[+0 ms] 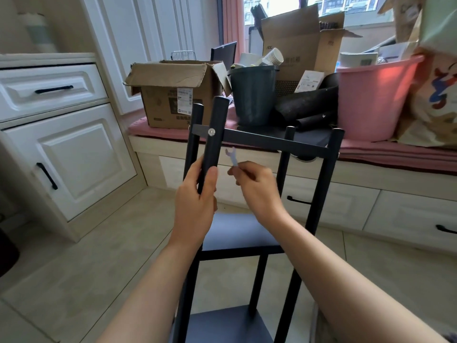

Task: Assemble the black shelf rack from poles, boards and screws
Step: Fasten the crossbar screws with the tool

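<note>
While upright on the tiled floor [81, 280] before the window seat [395, 154], the black shelf rack [262, 142] shows three boards between its poles. Front left pole [214, 137] — gripped low by the left hand [197, 201], fingers wrapped round it; a silver screw [211, 131] joins it to the top board. Small flat wrench [232, 157] — pinched at its lower end by the right hand [257, 184], blurred, just beside the pole. Behind: cardboard box [173, 95], dark bucket [253, 95], pink tub [376, 97].
</note>
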Action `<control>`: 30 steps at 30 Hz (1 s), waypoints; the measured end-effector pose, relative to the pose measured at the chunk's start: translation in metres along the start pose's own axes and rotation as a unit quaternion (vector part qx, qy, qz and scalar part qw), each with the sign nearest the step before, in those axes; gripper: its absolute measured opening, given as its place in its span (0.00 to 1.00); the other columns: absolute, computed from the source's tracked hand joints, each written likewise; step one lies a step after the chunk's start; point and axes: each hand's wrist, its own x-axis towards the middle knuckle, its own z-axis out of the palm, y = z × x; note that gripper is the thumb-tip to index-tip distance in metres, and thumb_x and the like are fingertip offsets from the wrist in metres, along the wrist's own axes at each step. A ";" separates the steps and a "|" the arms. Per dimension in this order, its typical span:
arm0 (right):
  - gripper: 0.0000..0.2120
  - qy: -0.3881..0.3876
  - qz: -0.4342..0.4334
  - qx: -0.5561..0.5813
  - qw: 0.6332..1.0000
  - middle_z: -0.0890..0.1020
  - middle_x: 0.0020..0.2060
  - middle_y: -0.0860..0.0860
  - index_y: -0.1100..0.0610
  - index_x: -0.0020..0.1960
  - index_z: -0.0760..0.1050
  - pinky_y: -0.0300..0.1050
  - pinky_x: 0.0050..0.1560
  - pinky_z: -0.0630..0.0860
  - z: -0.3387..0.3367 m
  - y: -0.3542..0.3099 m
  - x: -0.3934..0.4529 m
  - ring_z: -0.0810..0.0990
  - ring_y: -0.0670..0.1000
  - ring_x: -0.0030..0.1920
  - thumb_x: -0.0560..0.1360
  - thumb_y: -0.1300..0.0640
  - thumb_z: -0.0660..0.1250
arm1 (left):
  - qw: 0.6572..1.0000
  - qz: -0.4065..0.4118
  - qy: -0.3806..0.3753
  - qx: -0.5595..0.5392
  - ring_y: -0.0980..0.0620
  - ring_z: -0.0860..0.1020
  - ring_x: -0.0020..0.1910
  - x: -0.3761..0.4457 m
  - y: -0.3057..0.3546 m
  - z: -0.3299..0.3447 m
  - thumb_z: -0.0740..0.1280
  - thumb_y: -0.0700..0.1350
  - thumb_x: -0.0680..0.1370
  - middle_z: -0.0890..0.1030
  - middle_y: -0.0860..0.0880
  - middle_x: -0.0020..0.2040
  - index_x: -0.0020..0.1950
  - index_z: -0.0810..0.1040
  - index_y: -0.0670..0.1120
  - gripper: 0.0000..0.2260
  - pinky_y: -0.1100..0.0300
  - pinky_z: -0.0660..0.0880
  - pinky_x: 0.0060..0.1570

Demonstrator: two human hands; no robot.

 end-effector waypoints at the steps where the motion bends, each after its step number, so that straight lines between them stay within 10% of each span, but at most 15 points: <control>1: 0.10 -0.009 0.023 0.012 1.000 0.81 0.36 0.49 0.53 0.41 0.82 0.46 0.40 0.72 -0.009 -0.002 -0.002 0.76 0.49 0.38 0.78 0.58 0.65 | 1.000 -0.004 -0.004 -0.004 0.52 0.71 0.28 0.000 0.000 0.000 0.57 0.50 0.85 0.72 0.51 0.35 0.71 0.73 0.50 0.16 0.63 0.69 0.27; 8: 0.10 -0.070 0.063 0.107 0.990 0.85 0.44 0.52 0.55 0.40 0.83 0.46 0.47 0.78 -0.051 -0.024 -0.017 0.78 0.51 0.46 0.77 0.61 0.66 | 0.994 -0.006 -0.111 -0.015 0.53 0.72 0.36 0.002 0.006 0.001 0.54 0.43 0.80 0.74 0.51 0.38 0.73 0.61 0.66 0.25 0.63 0.74 0.38; 14: 0.08 -0.073 0.017 0.130 0.989 0.85 0.49 0.53 0.58 0.47 0.83 0.53 0.61 0.77 -0.059 -0.041 -0.025 0.81 0.54 0.56 0.78 0.60 0.65 | 0.969 0.006 -0.242 0.053 0.59 0.73 0.68 -0.005 0.016 0.002 0.58 0.43 0.85 0.74 0.55 0.71 0.80 0.61 0.53 0.23 0.57 0.69 0.70; 19: 0.08 -0.051 -0.017 0.135 0.989 0.85 0.44 0.51 0.56 0.44 0.84 0.56 0.61 0.78 -0.062 -0.046 -0.024 0.83 0.54 0.52 0.78 0.61 0.66 | 0.975 -0.012 -0.195 0.109 0.58 0.75 0.65 -0.022 0.023 0.018 0.67 0.44 0.81 0.79 0.54 0.63 0.71 0.72 0.48 0.18 0.52 0.75 0.66; 30: 0.09 -0.066 -0.008 0.147 0.987 0.84 0.43 0.45 0.52 0.46 0.84 0.46 0.54 0.80 -0.068 -0.031 -0.011 0.82 0.46 0.50 0.79 0.58 0.66 | 0.982 -0.100 -0.028 0.156 0.60 0.74 0.43 -0.098 -0.008 0.016 0.80 0.50 0.70 0.75 0.52 0.46 0.49 0.70 0.54 0.19 0.71 0.72 0.40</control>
